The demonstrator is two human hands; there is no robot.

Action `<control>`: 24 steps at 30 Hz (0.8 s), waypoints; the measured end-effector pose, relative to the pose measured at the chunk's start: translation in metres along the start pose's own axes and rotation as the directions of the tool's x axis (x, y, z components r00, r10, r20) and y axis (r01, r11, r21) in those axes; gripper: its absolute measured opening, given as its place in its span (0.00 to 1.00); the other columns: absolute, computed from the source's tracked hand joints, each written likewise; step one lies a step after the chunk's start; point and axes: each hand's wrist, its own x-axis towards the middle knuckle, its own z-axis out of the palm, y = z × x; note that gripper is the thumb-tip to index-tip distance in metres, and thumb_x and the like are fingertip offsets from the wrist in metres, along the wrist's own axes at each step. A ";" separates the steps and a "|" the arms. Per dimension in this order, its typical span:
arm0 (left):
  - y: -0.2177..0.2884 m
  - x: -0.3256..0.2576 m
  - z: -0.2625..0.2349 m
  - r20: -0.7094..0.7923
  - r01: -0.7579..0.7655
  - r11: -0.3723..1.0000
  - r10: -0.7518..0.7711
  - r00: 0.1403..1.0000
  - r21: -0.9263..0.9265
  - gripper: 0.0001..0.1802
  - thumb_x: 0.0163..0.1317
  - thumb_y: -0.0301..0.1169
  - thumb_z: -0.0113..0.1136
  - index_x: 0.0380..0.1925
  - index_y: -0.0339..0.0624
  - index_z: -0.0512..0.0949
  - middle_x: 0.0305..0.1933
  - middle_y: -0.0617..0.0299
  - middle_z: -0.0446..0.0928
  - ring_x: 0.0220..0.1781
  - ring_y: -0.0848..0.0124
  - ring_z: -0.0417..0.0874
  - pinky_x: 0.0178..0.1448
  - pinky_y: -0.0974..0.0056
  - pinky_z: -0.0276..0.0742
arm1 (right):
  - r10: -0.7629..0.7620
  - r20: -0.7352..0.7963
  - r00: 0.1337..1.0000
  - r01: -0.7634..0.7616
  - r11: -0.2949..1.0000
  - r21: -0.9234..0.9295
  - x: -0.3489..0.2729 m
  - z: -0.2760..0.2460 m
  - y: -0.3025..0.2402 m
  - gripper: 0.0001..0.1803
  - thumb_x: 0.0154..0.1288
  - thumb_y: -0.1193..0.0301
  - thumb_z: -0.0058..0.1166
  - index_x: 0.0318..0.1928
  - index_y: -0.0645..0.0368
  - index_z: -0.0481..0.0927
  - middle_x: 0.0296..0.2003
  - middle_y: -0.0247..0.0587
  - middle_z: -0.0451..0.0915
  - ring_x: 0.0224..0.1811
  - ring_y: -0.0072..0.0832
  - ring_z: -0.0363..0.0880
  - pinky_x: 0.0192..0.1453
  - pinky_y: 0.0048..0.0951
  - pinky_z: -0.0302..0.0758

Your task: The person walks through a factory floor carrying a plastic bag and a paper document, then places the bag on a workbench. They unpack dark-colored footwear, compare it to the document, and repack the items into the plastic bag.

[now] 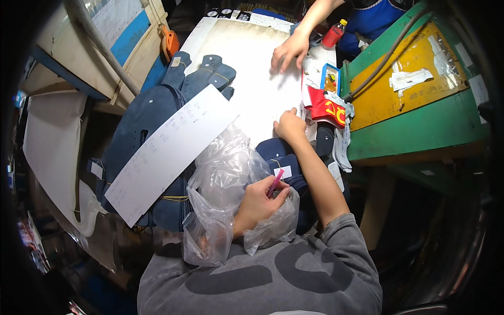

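Observation:
My left hand (260, 202) is closed around a pink pen-like stick (275, 181), its kind unclear. A crumpled clear plastic bag (223, 168) lies over and around my left wrist. My right hand (291, 126) is farther forward on the white table (247, 44), at its right side beside some white papers. Its fingers are curled, and what they hold, if anything, is hidden. Below my right forearm sits a banded bundle of dark blue flat pieces (278, 155) with a white label. A long white sheet with handwriting (173, 152) lies left of the bag.
Large stacks of dark blue cut pieces (139, 115) fill the left side, some held by rubber bands. Across the table a co-worker's hand (291, 52) reaches in. A red bottle (333, 34), a small blue box (329, 79) and red cloth (325, 107) line the right edge, beside a green-and-yellow cabinet (404, 84).

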 end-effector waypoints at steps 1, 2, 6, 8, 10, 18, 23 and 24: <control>0.000 0.001 0.000 0.006 0.056 0.998 -0.056 0.998 0.021 0.10 0.64 0.30 0.73 0.39 0.35 0.86 0.25 0.70 0.78 0.24 0.86 0.67 0.27 0.73 0.63 | 0.001 -0.003 1.000 -0.001 1.000 -0.014 0.001 -0.001 0.001 0.35 0.68 0.49 0.58 0.57 0.73 0.78 0.63 0.65 0.73 0.55 0.56 0.85 0.58 0.51 0.82; -0.001 0.001 0.000 0.002 -0.009 1.000 0.009 1.000 0.002 0.10 0.63 0.30 0.73 0.39 0.36 0.85 0.25 0.66 0.80 0.24 0.82 0.70 0.28 0.70 0.67 | 0.004 -0.007 1.000 -0.005 0.999 -0.035 0.000 -0.007 0.002 0.34 0.68 0.51 0.58 0.58 0.72 0.79 0.62 0.64 0.74 0.55 0.54 0.85 0.57 0.51 0.82; -0.005 -0.001 0.001 -0.089 -0.119 0.993 0.121 0.989 0.020 0.10 0.62 0.31 0.73 0.38 0.37 0.85 0.28 0.59 0.85 0.24 0.77 0.76 0.32 0.67 0.75 | -0.042 -0.092 0.995 0.038 0.998 -0.049 -0.027 -0.045 -0.014 0.32 0.73 0.48 0.52 0.61 0.63 0.78 0.60 0.62 0.78 0.57 0.54 0.84 0.59 0.56 0.80; -0.008 -0.002 0.003 -0.065 -0.085 0.996 0.087 0.994 0.022 0.10 0.59 0.30 0.71 0.38 0.38 0.84 0.33 0.51 0.86 0.29 0.61 0.87 0.36 0.60 0.81 | -0.284 -0.278 0.918 0.336 0.927 0.164 -0.041 -0.079 -0.034 0.33 0.80 0.46 0.44 0.64 0.63 0.78 0.56 0.55 0.81 0.51 0.46 0.86 0.51 0.49 0.83; -0.010 -0.001 0.005 -0.094 -0.097 0.994 0.091 0.991 -0.060 0.09 0.59 0.29 0.71 0.37 0.39 0.84 0.33 0.52 0.86 0.30 0.59 0.87 0.36 0.59 0.80 | -0.497 0.001 0.868 0.162 0.286 0.944 -0.061 -0.115 -0.052 0.34 0.81 0.44 0.43 0.64 0.64 0.78 0.49 0.42 0.81 0.36 0.21 0.79 0.32 0.23 0.79; -0.018 -0.001 0.005 -0.063 -0.085 0.996 0.084 0.994 -0.023 0.09 0.62 0.30 0.70 0.40 0.40 0.83 0.31 0.56 0.84 0.27 0.70 0.81 0.35 0.64 0.77 | -0.556 -0.312 0.771 0.280 -0.144 0.949 -0.161 -0.156 -0.081 0.15 0.79 0.66 0.55 0.51 0.68 0.81 0.35 0.39 0.81 0.32 0.27 0.81 0.33 0.30 0.79; -0.019 0.002 0.001 0.017 0.021 0.968 -0.017 1.000 -0.252 0.08 0.69 0.31 0.67 0.43 0.39 0.81 0.37 0.65 0.83 0.37 0.79 0.80 0.42 0.68 0.77 | -0.987 -0.162 0.016 0.581 -0.122 0.805 -0.208 -0.199 0.026 0.10 0.72 0.71 0.60 0.47 0.63 0.88 0.50 0.49 0.86 0.39 0.38 0.83 0.49 0.37 0.79; -0.019 0.003 -0.003 0.097 0.013 0.910 0.030 0.995 -0.413 0.09 0.69 0.32 0.67 0.43 0.39 0.80 0.37 0.65 0.82 0.37 0.78 0.80 0.42 0.67 0.77 | -0.997 -0.014 -0.070 0.573 -0.052 0.818 -0.211 -0.203 0.042 0.13 0.70 0.70 0.62 0.51 0.61 0.89 0.54 0.47 0.86 0.43 0.39 0.83 0.52 0.36 0.78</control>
